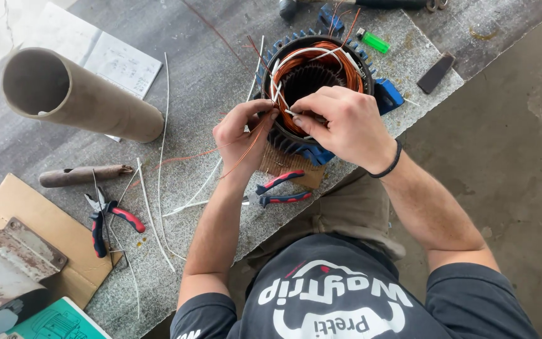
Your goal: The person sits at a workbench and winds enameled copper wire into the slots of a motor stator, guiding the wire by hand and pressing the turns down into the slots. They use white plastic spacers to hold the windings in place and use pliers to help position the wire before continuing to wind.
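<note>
A blue motor stator (386,94) stands on the stone bench, its bore ringed with copper windings (334,58) and white sleeving. My left hand (241,130) pinches thin copper wires (246,147) at the stator's near-left rim. My right hand (340,119) rests over the stator's near edge, fingers closed on a thin white sleeve (291,113) and wire, fingertips almost meeting the left hand. A black band circles my right wrist.
A cardboard tube (76,94) lies at left over papers (117,59). Red-handled pliers (111,220) and cutters (280,190), a rusty-handled tool (83,176), loose white sleeves (158,182), cardboard (32,213), a green lighter (372,41) and a dark wedge (435,72) lie around.
</note>
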